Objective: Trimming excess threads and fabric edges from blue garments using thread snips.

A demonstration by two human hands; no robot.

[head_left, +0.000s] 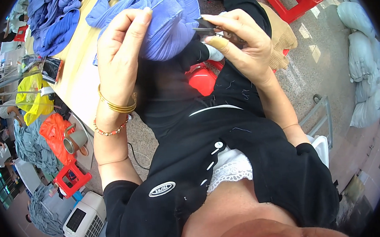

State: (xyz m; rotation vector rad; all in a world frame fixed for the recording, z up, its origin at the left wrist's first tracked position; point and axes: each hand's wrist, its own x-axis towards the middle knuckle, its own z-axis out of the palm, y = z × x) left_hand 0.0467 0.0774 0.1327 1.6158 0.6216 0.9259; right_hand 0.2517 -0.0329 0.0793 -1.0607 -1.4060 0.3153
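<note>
A periwinkle-blue ribbed knit garment [170,27] hangs bunched over the table's near edge, above my lap. My left hand [121,53] is closed in a pinch at the garment's left side, with thumb and forefinger together on the knit. In my right hand [244,42] is a small pair of thread snips [205,28], its pointed blades toward the garment's right edge. Yellowish tape wraps my right thumb. The handle of the snips is mostly hidden by my fingers.
More blue knit pieces [56,26] lie on the pale wooden table [79,78]. Beyond it are a yellow bag [34,96], an orange-red bag [54,136] and a red stool [72,178]. Another red stool [285,1] and stacked white sacks [359,54] stand to the right.
</note>
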